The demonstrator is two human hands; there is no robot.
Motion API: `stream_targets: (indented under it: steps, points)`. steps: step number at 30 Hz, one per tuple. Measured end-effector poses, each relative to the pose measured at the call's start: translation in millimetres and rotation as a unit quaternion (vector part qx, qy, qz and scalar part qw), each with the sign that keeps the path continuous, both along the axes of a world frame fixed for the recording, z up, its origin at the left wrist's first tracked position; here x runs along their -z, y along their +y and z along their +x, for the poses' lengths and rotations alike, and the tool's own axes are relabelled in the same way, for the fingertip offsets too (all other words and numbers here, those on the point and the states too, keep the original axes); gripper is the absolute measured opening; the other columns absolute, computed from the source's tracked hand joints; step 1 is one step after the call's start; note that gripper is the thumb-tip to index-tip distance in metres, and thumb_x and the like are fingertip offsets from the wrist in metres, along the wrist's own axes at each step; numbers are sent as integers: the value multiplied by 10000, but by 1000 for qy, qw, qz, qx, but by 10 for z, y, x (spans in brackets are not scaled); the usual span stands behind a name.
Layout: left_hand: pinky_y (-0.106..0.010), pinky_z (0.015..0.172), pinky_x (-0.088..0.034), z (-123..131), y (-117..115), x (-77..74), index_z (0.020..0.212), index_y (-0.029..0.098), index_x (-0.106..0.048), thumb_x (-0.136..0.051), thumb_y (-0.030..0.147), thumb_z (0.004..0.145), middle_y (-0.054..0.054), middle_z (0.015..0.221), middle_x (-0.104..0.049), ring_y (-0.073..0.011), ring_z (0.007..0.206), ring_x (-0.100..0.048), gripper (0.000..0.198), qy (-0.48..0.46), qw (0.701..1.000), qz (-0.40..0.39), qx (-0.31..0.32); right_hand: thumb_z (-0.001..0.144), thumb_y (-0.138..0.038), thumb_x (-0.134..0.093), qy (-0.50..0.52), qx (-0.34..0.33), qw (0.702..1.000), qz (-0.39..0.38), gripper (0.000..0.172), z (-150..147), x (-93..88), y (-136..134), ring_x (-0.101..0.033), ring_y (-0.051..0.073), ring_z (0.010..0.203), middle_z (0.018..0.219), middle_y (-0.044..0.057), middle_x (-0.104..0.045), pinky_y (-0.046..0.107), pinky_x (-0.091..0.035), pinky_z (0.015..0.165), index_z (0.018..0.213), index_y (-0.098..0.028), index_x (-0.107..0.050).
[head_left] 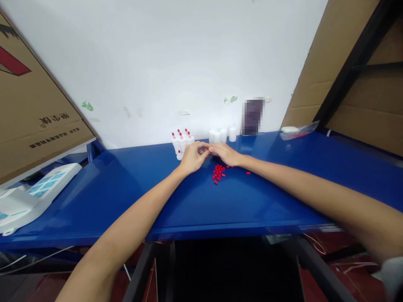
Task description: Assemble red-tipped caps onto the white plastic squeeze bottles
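Many sm. red caps point(217, 169) lie on blue tbl point(267, 201) nr L hand point(192, 159) & R hand point(228, 154), both bunched narrow, can't tell what's held; prob. light, stiff, rolly, best pinched by sides.

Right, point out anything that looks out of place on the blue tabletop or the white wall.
One small red cylindrical piece lies right of the loose pile of similar pieces, like a stray. Ragged green scraps mark the white wall, like leftover residue.
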State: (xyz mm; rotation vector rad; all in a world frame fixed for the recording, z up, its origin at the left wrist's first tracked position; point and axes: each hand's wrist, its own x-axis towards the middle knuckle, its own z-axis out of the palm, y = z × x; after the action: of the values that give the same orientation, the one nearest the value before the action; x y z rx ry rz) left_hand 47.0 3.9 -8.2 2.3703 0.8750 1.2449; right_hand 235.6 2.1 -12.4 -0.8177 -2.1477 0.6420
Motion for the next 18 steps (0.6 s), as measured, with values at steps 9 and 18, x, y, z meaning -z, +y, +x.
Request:
stream_targets:
  steps: [9, 18]
  points:
    - [-271, 740, -544, 4, -3, 2, 961, 161, -745, -636, 164, 871, -54, 886, -745, -157, 778, -680, 141, -4, 1000, 0, 9, 983, -441, -341, -6, 3, 1000, 7, 365, -3, 7, 11, -428, 161, 666, 688, -6, -466, 312, -323, 666, 714, -211, -432]
    - [-273, 737, -537, -24, -16, -45, 963, 148, -747, -633, 217, 876, -68, 870, -742, -169, 796, -674, 159, 6, 1000, -15, 5, 984, -499, -408, 3, 18, 999, -32, 343, 4, 17, 4, -521, 181, 780, 805, 5, -566, 320, -394, 767, 859, -204, -531]
